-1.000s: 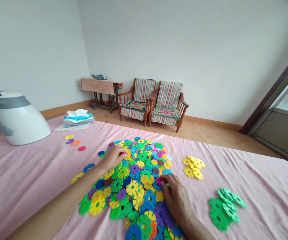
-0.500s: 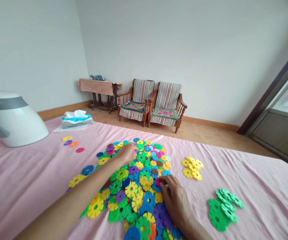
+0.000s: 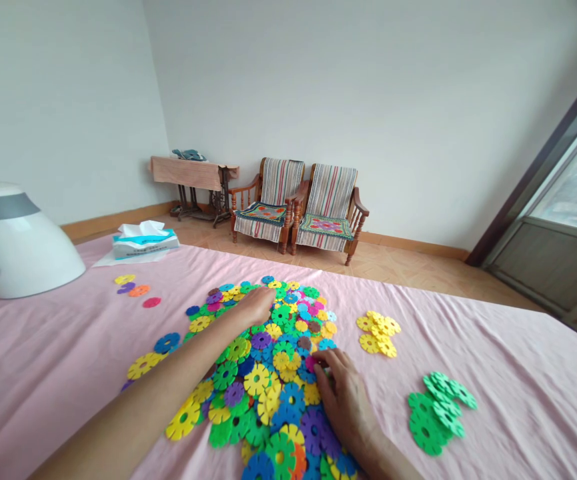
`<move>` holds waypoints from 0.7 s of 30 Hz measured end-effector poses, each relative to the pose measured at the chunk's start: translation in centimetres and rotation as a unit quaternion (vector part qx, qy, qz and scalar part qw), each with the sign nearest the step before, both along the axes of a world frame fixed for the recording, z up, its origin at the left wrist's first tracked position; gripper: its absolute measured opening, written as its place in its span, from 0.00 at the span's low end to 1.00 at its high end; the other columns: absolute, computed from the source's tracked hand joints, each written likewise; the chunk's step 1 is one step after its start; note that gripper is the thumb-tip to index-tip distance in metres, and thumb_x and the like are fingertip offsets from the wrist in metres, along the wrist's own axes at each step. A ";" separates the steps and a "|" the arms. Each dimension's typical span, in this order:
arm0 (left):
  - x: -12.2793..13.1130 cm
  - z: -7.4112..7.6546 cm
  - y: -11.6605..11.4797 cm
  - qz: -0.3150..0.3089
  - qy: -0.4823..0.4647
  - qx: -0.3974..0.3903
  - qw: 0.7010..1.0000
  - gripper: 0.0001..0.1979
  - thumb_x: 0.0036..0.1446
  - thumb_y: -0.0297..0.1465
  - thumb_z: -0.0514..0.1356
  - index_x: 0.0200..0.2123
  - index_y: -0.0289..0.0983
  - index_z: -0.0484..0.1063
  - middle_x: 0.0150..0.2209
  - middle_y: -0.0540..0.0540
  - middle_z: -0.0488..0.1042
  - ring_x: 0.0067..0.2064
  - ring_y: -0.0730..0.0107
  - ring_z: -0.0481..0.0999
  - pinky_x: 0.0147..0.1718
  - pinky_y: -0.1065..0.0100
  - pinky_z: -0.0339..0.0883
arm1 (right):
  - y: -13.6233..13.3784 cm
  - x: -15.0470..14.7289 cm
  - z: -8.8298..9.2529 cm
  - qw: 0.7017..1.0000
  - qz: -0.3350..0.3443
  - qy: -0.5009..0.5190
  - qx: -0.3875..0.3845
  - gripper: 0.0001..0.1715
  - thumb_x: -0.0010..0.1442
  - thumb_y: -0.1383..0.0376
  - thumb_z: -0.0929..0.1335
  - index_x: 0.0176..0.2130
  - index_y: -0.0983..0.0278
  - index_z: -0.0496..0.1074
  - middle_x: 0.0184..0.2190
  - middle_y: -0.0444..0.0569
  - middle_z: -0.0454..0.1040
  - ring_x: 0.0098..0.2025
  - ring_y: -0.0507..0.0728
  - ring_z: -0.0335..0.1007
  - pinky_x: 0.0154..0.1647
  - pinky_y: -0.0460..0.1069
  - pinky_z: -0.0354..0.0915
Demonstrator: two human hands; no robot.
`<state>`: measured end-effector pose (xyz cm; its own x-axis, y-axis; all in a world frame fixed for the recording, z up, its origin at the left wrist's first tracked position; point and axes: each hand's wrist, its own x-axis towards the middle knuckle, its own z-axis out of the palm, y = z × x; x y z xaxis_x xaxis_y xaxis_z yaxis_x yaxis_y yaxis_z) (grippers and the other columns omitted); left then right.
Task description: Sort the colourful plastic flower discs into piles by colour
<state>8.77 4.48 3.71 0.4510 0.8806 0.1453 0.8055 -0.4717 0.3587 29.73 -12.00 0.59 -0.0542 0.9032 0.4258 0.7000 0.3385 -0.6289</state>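
A big heap of coloured plastic flower-shaped discs (image 3: 268,360) lies on the pink cloth (image 3: 58,360). My left hand (image 3: 254,307) reaches across the heap to its far side, fingers curled down onto the discs there. My right hand (image 3: 345,397) rests on the heap's near right part, fingers bent and fingertips touching discs; I cannot make out a held piece. To the right lie a small group of yellow discs (image 3: 378,330) and a group of green discs (image 3: 438,412).
A white kettle-like jug (image 3: 13,243) stands at the far left, a tissue pack (image 3: 143,240) behind it. A few loose discs (image 3: 133,290) lie near them. Two wooden armchairs (image 3: 298,210) and a small table (image 3: 193,175) stand by the back wall.
My left hand has moved rightward and farther across the top of the heap. My right hand has stayed almost in place. The view has shifted slightly.
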 end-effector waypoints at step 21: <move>-1.3 0.6 -3.0 0.019 -0.058 0.025 0.998 0.05 0.45 0.23 0.55 0.23 0.38 0.64 0.21 0.53 0.65 0.27 0.69 0.68 0.26 0.71 0.53 | 0.0 0.1 -0.1 1.000 0.009 -0.009 -0.015 0.11 0.64 0.66 0.60 0.40 0.60 0.71 0.37 0.47 0.73 0.41 0.55 0.70 0.41 0.48 0.64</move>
